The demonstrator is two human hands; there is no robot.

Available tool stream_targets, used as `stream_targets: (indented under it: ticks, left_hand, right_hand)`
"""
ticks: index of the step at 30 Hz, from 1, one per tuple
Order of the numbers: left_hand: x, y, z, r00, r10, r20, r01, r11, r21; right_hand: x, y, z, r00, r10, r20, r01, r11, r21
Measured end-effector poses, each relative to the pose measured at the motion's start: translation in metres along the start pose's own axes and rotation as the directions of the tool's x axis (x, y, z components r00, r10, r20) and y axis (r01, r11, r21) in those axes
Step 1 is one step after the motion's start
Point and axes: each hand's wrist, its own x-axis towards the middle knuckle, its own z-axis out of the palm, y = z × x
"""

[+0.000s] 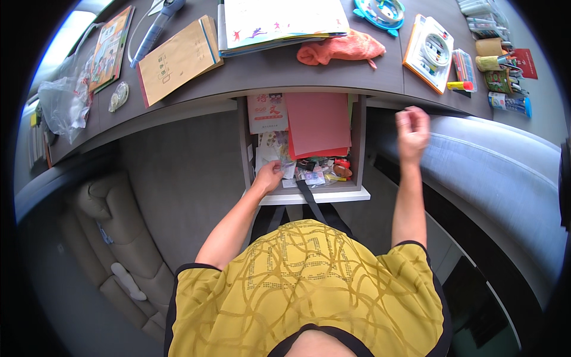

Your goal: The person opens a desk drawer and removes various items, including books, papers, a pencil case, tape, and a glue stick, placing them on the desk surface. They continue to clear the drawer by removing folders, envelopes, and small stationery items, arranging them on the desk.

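An open desk drawer (359,134) stands before me, pulled out over my lap. Inside its left front part is my left hand (270,175), fingertips down among white papers (264,160) and clear plastic; whether it grips any of them is hidden. Pink and red paper sheets (317,122) lie on top at the drawer's back, beside a white and red booklet (267,114). Small items, including a brown object (341,170) and a black one (306,165), crowd the front. To the right of the drawer, my right hand (412,129) is raised with fingers curled, nothing visible in it.
On the desktop (254,73) lie brown paper envelopes (176,60), a stack of papers (285,22), an orange cloth (341,47), a glue stick (459,85) and pen holders (499,82). A plastic bag (67,102) hangs at the left edge. A strap (309,196) crosses the drawer front.
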Motion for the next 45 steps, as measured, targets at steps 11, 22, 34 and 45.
stream_targets:
  ticks: [11, 22, 34, 45]
  left_hand:
    - [0.123, -0.009, 0.052, 0.969, -0.060, -0.241, 0.027, 0.990, -0.137]
    - [0.090, 0.042, 0.086, 0.918, -0.038, -0.395, 0.036, 0.999, -0.012]
    - [0.067, 0.078, 0.096, 0.901, 0.110, -0.420, -0.057, 0.989, 0.136]
    - [0.083, 0.044, 0.048, 0.731, 0.144, -0.667, -0.075, 0.989, 0.131]
  right_hand:
    - [-0.125, 0.106, 0.100, 0.768, 0.462, 0.443, -0.245, 0.852, -0.463]
    - [-0.110, 0.115, 0.094, 0.835, 0.365, 0.411, -0.043, 0.789, -0.613]
    - [-0.113, 0.136, 0.106, 0.825, 0.301, 0.478, 0.004, 0.843, -0.539]
    - [-0.122, 0.098, 0.125, 0.824, 0.183, 0.536, 0.065, 0.910, -0.410]
